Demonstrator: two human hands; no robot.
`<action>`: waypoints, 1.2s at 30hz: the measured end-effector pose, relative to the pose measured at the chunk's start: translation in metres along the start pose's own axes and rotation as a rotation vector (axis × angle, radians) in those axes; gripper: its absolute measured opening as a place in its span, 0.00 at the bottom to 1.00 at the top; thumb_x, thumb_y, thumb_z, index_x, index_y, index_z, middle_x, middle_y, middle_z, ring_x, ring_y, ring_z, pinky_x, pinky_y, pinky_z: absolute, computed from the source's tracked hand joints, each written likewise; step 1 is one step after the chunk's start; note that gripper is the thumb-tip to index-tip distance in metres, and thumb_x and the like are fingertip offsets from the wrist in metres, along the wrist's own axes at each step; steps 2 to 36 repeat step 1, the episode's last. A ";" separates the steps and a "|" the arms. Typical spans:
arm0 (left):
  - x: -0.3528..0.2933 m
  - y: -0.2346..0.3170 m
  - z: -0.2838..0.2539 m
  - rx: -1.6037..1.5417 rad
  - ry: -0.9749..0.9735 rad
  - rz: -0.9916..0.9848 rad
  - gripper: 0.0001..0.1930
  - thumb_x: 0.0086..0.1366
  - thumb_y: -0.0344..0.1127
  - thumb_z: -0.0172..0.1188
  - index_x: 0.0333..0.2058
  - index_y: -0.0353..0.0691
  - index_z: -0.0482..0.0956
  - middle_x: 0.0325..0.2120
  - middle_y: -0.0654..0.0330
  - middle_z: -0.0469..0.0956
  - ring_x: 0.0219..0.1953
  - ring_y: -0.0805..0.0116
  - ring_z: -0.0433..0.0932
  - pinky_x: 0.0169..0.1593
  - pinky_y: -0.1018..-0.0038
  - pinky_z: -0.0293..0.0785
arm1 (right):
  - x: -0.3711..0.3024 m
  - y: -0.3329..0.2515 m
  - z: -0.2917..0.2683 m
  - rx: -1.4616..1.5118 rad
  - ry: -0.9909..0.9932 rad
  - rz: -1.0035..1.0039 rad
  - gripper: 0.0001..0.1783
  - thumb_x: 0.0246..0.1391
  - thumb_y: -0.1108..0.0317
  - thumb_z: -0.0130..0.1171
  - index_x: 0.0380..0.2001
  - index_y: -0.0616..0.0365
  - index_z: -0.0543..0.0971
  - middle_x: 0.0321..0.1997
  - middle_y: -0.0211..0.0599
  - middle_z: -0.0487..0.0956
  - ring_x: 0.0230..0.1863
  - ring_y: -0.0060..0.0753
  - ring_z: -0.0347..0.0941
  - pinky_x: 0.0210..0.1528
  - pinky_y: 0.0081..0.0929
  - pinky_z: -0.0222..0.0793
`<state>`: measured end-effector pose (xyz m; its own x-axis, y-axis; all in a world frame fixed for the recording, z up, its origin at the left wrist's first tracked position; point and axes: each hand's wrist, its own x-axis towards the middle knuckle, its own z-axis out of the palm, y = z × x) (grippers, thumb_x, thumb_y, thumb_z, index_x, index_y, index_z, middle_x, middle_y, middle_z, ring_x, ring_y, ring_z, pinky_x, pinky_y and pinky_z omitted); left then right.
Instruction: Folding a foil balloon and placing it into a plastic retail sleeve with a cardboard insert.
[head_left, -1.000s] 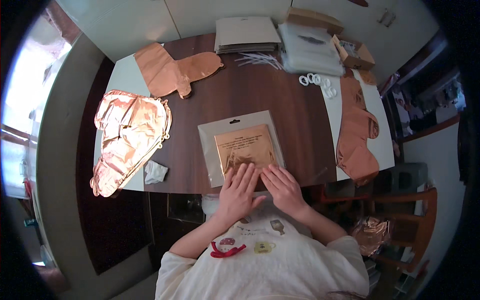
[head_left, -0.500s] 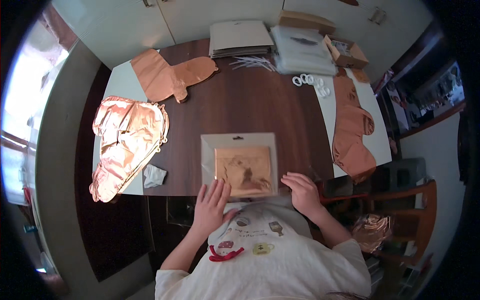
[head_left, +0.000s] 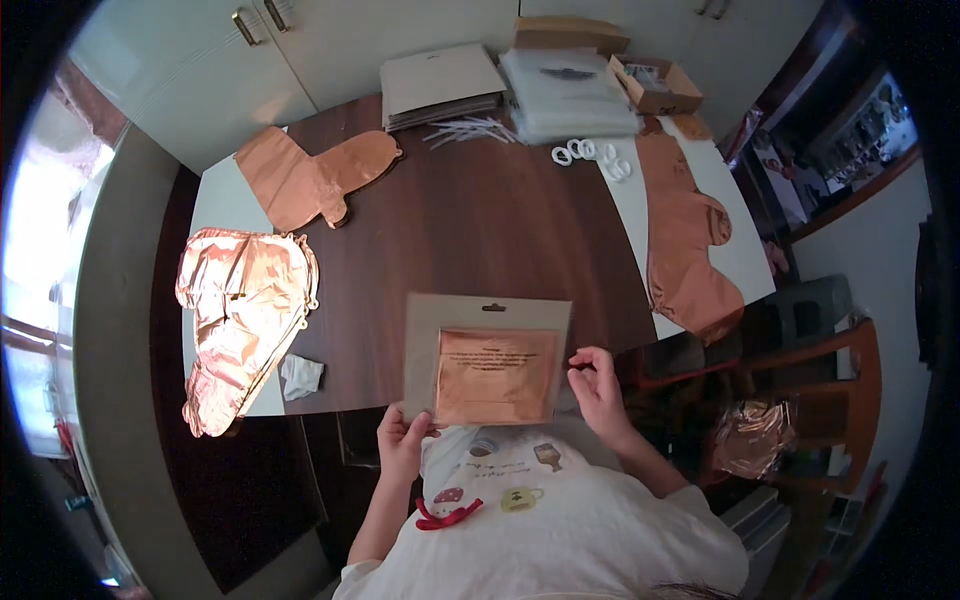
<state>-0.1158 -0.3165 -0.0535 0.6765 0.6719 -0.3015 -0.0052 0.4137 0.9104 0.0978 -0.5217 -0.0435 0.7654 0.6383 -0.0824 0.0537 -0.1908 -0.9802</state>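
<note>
A flat package (head_left: 424,330) with a grey card backing, a hang hole at its top and a folded copper foil sheet (head_left: 495,390) inside a clear sleeve is lifted at the table's near edge. My left hand (head_left: 401,440) grips its lower left corner, the thumb on the front. Printed text shows on the foil. Just off the package's right edge is my right hand (head_left: 600,395), fingers loosely bent and a little apart, with nothing plainly in them.
Copper foil balloons lie at left (head_left: 245,310), far left (head_left: 310,175) and right (head_left: 685,240). Along the back stand grey cards (head_left: 440,80), clear sleeves (head_left: 570,90) and a small box (head_left: 660,85). White straws (head_left: 470,130), white rings (head_left: 590,155) and a crumpled white piece (head_left: 302,377) lie on the table.
The package has come up off the table toward me, now held at its lower left corner by my left hand. My right hand's fingers have curled beside it. The view has shifted.
</note>
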 end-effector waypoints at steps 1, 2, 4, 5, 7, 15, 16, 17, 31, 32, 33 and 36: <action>0.001 -0.001 0.002 -0.012 -0.038 0.051 0.10 0.63 0.25 0.54 0.44 0.33 0.70 0.31 0.57 0.78 0.32 0.67 0.80 0.33 0.75 0.78 | 0.001 0.000 0.001 0.145 -0.010 0.051 0.22 0.60 0.68 0.50 0.55 0.61 0.58 0.45 0.36 0.67 0.33 0.24 0.66 0.37 0.20 0.65; 0.001 -0.001 0.002 -0.012 -0.038 0.051 0.10 0.63 0.25 0.54 0.44 0.33 0.70 0.31 0.57 0.78 0.32 0.67 0.80 0.33 0.75 0.78 | 0.001 0.000 0.001 0.145 -0.010 0.051 0.22 0.60 0.68 0.50 0.55 0.61 0.58 0.45 0.36 0.67 0.33 0.24 0.66 0.37 0.20 0.65; 0.001 -0.001 0.002 -0.012 -0.038 0.051 0.10 0.63 0.25 0.54 0.44 0.33 0.70 0.31 0.57 0.78 0.32 0.67 0.80 0.33 0.75 0.78 | 0.001 0.000 0.001 0.145 -0.010 0.051 0.22 0.60 0.68 0.50 0.55 0.61 0.58 0.45 0.36 0.67 0.33 0.24 0.66 0.37 0.20 0.65; 0.001 -0.001 0.002 -0.012 -0.038 0.051 0.10 0.63 0.25 0.54 0.44 0.33 0.70 0.31 0.57 0.78 0.32 0.67 0.80 0.33 0.75 0.78 | 0.001 0.000 0.001 0.145 -0.010 0.051 0.22 0.60 0.68 0.50 0.55 0.61 0.58 0.45 0.36 0.67 0.33 0.24 0.66 0.37 0.20 0.65; 0.001 -0.001 0.002 -0.012 -0.038 0.051 0.10 0.63 0.25 0.54 0.44 0.33 0.70 0.31 0.57 0.78 0.32 0.67 0.80 0.33 0.75 0.78 | 0.001 0.000 0.001 0.145 -0.010 0.051 0.22 0.60 0.68 0.50 0.55 0.61 0.58 0.45 0.36 0.67 0.33 0.24 0.66 0.37 0.20 0.65; 0.001 -0.001 0.002 -0.012 -0.038 0.051 0.10 0.63 0.25 0.54 0.44 0.33 0.70 0.31 0.57 0.78 0.32 0.67 0.80 0.33 0.75 0.78 | 0.001 0.000 0.001 0.145 -0.010 0.051 0.22 0.60 0.68 0.50 0.55 0.61 0.58 0.45 0.36 0.67 0.33 0.24 0.66 0.37 0.20 0.65; 0.001 -0.001 0.002 -0.012 -0.038 0.051 0.10 0.63 0.25 0.54 0.44 0.33 0.70 0.31 0.57 0.78 0.32 0.67 0.80 0.33 0.75 0.78 | 0.001 0.000 0.001 0.145 -0.010 0.051 0.22 0.60 0.68 0.50 0.55 0.61 0.58 0.45 0.36 0.67 0.33 0.24 0.66 0.37 0.20 0.65; 0.001 -0.001 0.002 -0.012 -0.038 0.051 0.10 0.63 0.25 0.54 0.44 0.33 0.70 0.31 0.57 0.78 0.32 0.67 0.80 0.33 0.75 0.78 | 0.001 0.000 0.001 0.145 -0.010 0.051 0.22 0.60 0.68 0.50 0.55 0.61 0.58 0.45 0.36 0.67 0.33 0.24 0.66 0.37 0.20 0.65; 0.001 -0.001 0.002 -0.012 -0.038 0.051 0.10 0.63 0.25 0.54 0.44 0.33 0.70 0.31 0.57 0.78 0.32 0.67 0.80 0.33 0.75 0.78 | 0.001 0.000 0.001 0.145 -0.010 0.051 0.22 0.60 0.68 0.50 0.55 0.61 0.58 0.45 0.36 0.67 0.33 0.24 0.66 0.37 0.20 0.65; 0.001 -0.001 0.002 -0.012 -0.038 0.051 0.10 0.63 0.25 0.54 0.44 0.33 0.70 0.31 0.57 0.78 0.32 0.67 0.80 0.33 0.75 0.78 | 0.001 0.000 0.001 0.145 -0.010 0.051 0.22 0.60 0.68 0.50 0.55 0.61 0.58 0.45 0.36 0.67 0.33 0.24 0.66 0.37 0.20 0.65; 0.001 -0.001 0.002 -0.012 -0.038 0.051 0.10 0.63 0.25 0.54 0.44 0.33 0.70 0.31 0.57 0.78 0.32 0.67 0.80 0.33 0.75 0.78 | 0.001 0.000 0.001 0.145 -0.010 0.051 0.22 0.60 0.68 0.50 0.55 0.61 0.58 0.45 0.36 0.67 0.33 0.24 0.66 0.37 0.20 0.65; 0.001 -0.001 0.002 -0.012 -0.038 0.051 0.10 0.63 0.25 0.54 0.44 0.33 0.70 0.31 0.57 0.78 0.32 0.67 0.80 0.33 0.75 0.78 | 0.001 0.000 0.001 0.145 -0.010 0.051 0.22 0.60 0.68 0.50 0.55 0.61 0.58 0.45 0.36 0.67 0.33 0.24 0.66 0.37 0.20 0.65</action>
